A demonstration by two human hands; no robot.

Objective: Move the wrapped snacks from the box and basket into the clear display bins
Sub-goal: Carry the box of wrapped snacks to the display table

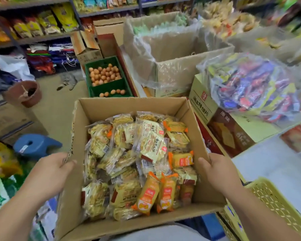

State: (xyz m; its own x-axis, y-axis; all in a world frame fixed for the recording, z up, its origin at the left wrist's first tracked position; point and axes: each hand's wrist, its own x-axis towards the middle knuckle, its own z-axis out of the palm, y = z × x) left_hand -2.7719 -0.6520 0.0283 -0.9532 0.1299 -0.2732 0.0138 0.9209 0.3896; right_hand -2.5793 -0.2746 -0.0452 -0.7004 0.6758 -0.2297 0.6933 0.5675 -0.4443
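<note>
Cardboard, plain brown and open at the top, forms the box (134, 106) a person holds out in front of the body, filling the middle of the view. Its left rim is torn and ragged. Inside lies a loose heap of wrapped snacks (129, 162): most are pale yellow biscuit rounds in clear crinkled film with cream labels and barcodes, and a few small orange-and-yellow packets (149, 192) stand toward six o'clock and along the right side. The heap covers the floor of the box but sits well below its rim.

At nine o'clock the left hand (50, 173) clasps the left wall, thumb hooked over the torn edge, fingers hidden behind the cardboard. At three o'clock the right hand (219, 173) clasps the right wall the same way, thumb inside.

At five o'clock a yellow plastic basket (271, 202) with a lattice wall sits just beside the box corner. At twelve o'clock, beyond the box, a green crate of eggs (106, 75) rests on the floor. At two o'clock a clear bag of mixed coloured sweets (250, 86) spills over a printed carton.
</note>
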